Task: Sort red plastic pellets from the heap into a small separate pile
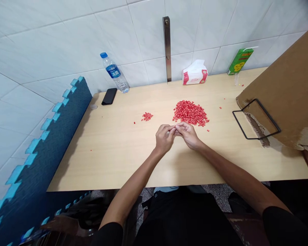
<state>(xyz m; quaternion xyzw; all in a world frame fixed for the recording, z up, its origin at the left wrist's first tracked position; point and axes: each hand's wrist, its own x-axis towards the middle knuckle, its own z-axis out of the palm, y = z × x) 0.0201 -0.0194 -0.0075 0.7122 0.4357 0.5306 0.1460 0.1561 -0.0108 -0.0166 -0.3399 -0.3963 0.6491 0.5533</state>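
My left hand [164, 138] and my right hand [188, 134] meet fingertip to fingertip over the middle of the table [113, 157]. Both are closed in a pinch; a trace of red shows between the tips, too small to name. Just beyond the right hand lies a large heap of small red pieces [190, 112], short and rod-like. A much smaller cluster of the same red pieces [147, 116] sits farther left, with one loose red piece [134, 122] beside it.
Along the tiled wall stand a water bottle [115, 73], a tissue pack [195, 74] and a green drink carton [240, 61]. A black phone [109, 96] lies near the bottle. Blue foam mat [48, 140] borders the left; a cardboard sheet [287, 92] and black wire frame [256, 119] occupy the right.
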